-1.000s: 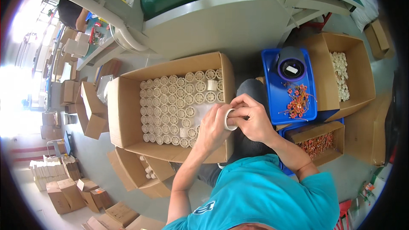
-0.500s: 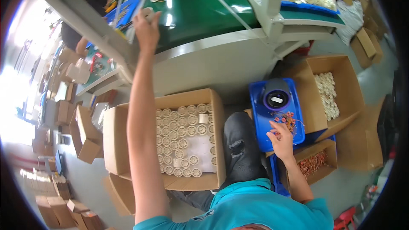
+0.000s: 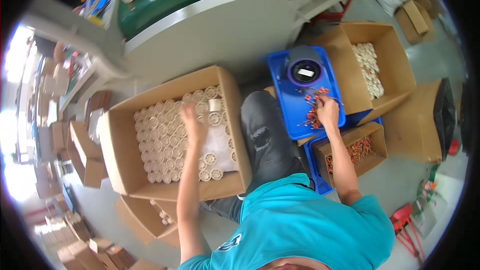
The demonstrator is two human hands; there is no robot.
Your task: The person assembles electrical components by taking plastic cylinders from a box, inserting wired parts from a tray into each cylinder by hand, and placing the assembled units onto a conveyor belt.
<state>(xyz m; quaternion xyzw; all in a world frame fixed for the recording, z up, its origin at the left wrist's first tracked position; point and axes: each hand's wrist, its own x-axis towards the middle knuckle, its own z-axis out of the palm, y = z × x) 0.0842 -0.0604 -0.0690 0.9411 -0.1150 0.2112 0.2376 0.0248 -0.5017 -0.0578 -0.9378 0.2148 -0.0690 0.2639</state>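
The left hand hung loosely spread over white parts, likely rowed for mutual support toward the left edge of the carton, while the right hand, grip unclear, touched red wired pieces near the right edge of the blue tray.

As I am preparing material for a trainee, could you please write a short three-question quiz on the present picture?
1. Multiple choice: which of these is the right hand nearest to?
a) the cream pieces
b) the red wired parts
c) the green surface
2. True or false: both hands are over the same carton.
3. Fill in the blank: the round container with the purple rim stands on a ____ tray.

Key:
1. b
2. False: only the left hand is over a carton, the one with the white round parts.
3. blue
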